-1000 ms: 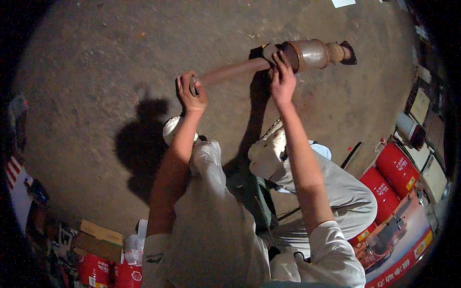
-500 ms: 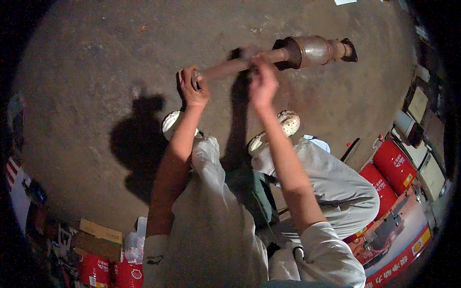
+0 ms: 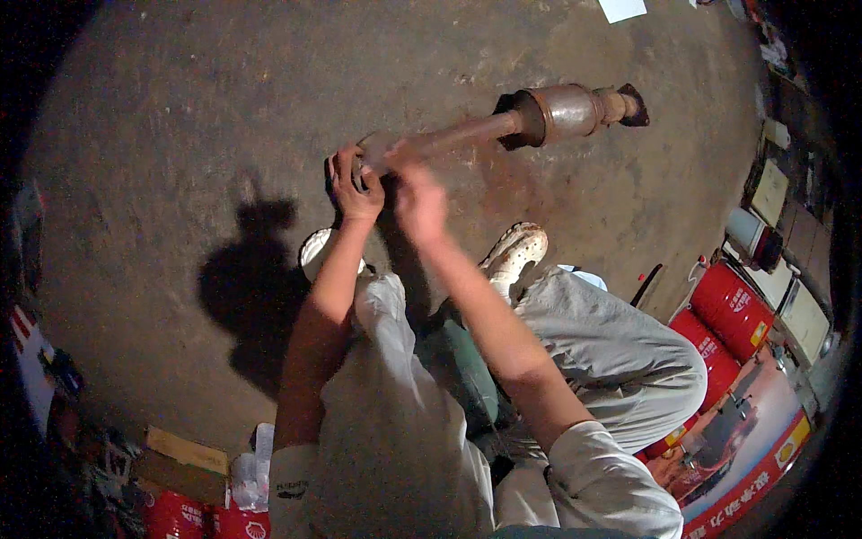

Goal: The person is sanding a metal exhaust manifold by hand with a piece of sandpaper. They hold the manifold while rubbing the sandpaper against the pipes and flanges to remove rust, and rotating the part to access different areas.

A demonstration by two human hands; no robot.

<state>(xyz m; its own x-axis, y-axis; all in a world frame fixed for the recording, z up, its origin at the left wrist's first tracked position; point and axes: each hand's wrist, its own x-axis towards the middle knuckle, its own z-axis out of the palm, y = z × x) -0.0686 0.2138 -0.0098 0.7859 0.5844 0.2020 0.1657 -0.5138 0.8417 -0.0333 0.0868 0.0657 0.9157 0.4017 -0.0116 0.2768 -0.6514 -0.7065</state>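
A rusty exhaust pipe with a catalytic converter [image 3: 567, 113] lies slantwise over the concrete floor, its canister and end flange at the far right. My left hand [image 3: 356, 189] wraps its fingers around the pipe's left end and holds it. Close beside it, my right hand [image 3: 418, 199] is curled with its fingers at the pipe, blurred by motion. A smeared grey-brown patch shows at its fingertips; whether it is something held, I cannot make out. Both hands hide part of the pipe's left end.
My white shoes [image 3: 516, 256] stand just below the pipe. To the right are red drums [image 3: 732, 310], a white bucket [image 3: 750, 229] and a poster [image 3: 750, 440]. A cardboard box [image 3: 187, 458] sits at the lower left. White paper [image 3: 622, 9] lies at the far edge.
My right hand has moved left and nearer along the pipe, up to my left hand. The converter end appears slightly lower and further left. My left hand keeps its hold.
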